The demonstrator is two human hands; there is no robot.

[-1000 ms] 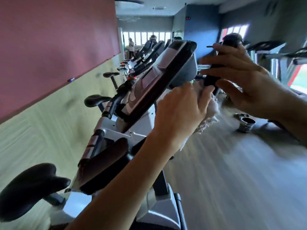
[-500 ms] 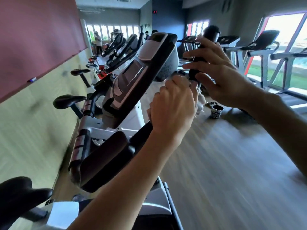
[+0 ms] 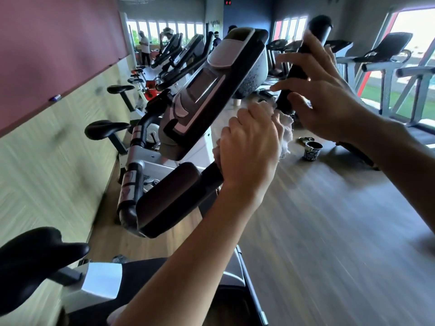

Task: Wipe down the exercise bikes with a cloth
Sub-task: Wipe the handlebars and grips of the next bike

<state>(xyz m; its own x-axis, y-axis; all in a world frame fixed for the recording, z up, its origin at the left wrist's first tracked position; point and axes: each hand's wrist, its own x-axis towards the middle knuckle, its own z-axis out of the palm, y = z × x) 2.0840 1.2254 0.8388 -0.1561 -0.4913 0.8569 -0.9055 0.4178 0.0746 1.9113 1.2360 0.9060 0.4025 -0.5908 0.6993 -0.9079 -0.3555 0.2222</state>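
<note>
1. The cloth (image 3: 281, 128) is bunched up in the left hand (image 3: 249, 151), fingers curled tight around it, and it's being pressed against the lower end of the bike's right handlebar (image 3: 303, 60), just beside the console (image 3: 211, 95). A frayed tail of it hangs loose below the fist.

2. The right hand (image 3: 327, 100) is wrapped loosely round the handlebar higher up. The thumb sits under the bar, while the fingers are only half closed, more steadying than clamping.

3. Judged from this, only the handlebar is being done right now. The armrest pad (image 3: 174, 198), the seat (image 3: 35, 260) and the row of bikes further down probably haven't been touched.

4. What could go wrong:
- The dangling tail could get snagged where the bar meets the frame, and the cloth pulled out of the grip.
- With the grip that loose, the bar could be missed on its far side, since only the near face gets rubbed.
- The console could be bumped by the left knuckles, given how close it is.
- A small cup (image 3: 312, 150) has been left on the floor right beside the bike. It could easily be kicked over when the next bike is moved to.
</note>
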